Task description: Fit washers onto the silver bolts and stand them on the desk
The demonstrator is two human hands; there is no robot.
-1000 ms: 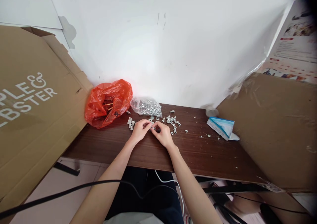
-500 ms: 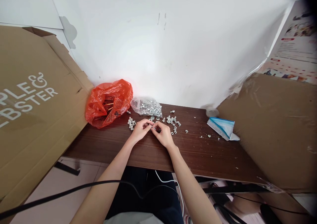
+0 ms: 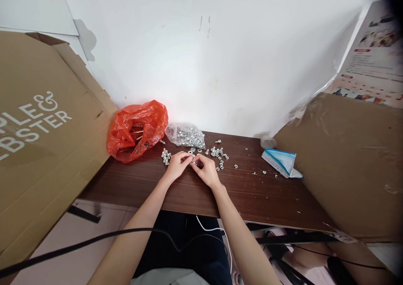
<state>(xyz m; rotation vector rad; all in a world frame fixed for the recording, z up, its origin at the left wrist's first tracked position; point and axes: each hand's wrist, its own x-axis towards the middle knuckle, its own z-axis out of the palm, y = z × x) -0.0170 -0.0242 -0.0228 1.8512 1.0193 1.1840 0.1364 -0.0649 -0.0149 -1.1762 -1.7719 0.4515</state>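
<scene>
Over the dark wooden table my left hand [image 3: 177, 166] and my right hand [image 3: 206, 171] meet at the fingertips. Both are closed in a pinch around a small shiny bolt [image 3: 195, 163], mostly hidden by the fingers; whether a nut or washer is on it I cannot tell. Left of my left hand stands a cluster of bolts [image 3: 165, 155], heads down. Several loose nuts [image 3: 221, 164] lie just right of my right hand, with more bolts [image 3: 215, 151] behind them. Flat washers [image 3: 199, 150] rest beyond my fingertips.
A clear plastic bag of hardware [image 3: 189, 136] lies against the wall, beside an open red plastic bag [image 3: 138, 129]. Cardboard sheets [image 3: 37, 150] flank the table [image 3: 267, 205]. At right sits a blue and white packet [image 3: 279, 162]. A black cable [image 3: 94, 239] crosses in front of my forearms.
My fingers have shifted slightly around the bolt, and a little more of it shows by the right fingertips. The whole view has moved a touch; the table items stay put.
</scene>
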